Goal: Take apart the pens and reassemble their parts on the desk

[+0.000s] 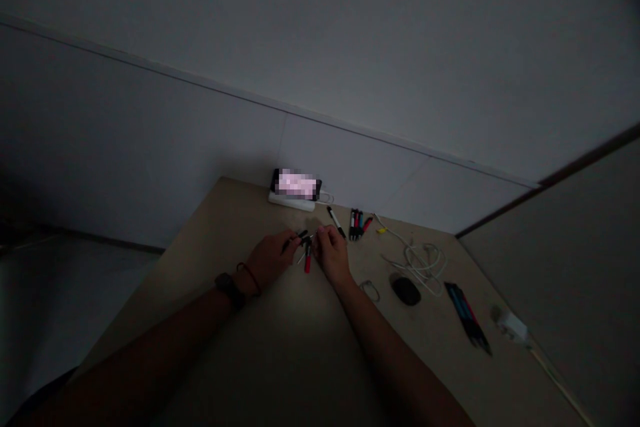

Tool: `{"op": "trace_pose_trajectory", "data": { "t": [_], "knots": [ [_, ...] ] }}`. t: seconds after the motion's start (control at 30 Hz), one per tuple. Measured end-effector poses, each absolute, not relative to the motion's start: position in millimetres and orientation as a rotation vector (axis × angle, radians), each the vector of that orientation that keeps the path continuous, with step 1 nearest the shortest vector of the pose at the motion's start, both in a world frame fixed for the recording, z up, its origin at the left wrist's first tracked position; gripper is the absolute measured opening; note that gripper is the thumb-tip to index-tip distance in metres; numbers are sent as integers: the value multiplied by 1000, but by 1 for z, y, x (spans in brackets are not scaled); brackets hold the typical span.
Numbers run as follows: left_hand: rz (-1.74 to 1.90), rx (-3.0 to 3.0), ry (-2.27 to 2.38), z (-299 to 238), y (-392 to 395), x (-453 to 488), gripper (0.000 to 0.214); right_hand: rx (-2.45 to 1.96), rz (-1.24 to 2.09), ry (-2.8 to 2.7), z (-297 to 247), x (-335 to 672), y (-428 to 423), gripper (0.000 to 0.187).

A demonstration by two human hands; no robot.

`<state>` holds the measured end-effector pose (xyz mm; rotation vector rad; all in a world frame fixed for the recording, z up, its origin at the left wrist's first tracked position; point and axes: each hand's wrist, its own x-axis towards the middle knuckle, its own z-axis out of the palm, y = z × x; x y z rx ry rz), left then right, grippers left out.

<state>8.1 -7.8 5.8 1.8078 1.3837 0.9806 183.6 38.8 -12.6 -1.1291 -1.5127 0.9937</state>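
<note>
Low over the table, my left hand (273, 253) is closed around a dark pen part (290, 242). My right hand (331, 253) faces it with thumb and fingers pinched together; a thin, pale piece (312, 236) shows at their tips, too small and dim to name surely. Between the hands, a red and black pen piece (307, 263) lies on the table, with a thin light rod (301, 257) beside it. Just beyond my right hand rests a white and black pen (336, 221).
A lit phone (296, 185) leans on a white stand (291, 202) by the wall. Several pens (357, 224) lie to its right. Farther right are a white cable (425, 263), a black mouse (406, 290), more pens (467, 317) and a white plug (513, 327).
</note>
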Motion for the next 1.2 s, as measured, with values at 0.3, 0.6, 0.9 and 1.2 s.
{"op": "trace_pose_trajectory", "data": {
  "t": [0.3, 0.6, 0.9, 1.2],
  "knots": [
    [1134, 1635, 1399, 7, -7, 8, 34, -1402, 414, -1680, -10, 201, 49, 27],
    [1127, 1637, 1380, 6, -6, 8, 35, -1468, 169, -1920, -14, 205, 48, 23],
    [1082, 1654, 1387, 4, -5, 8, 34, -1499, 168, -2000, -16, 205, 49, 30],
    [1059, 1685, 1386, 5, -4, 7, 34, -1460, 187, -1960, -15, 203, 46, 34]
  ]
}}
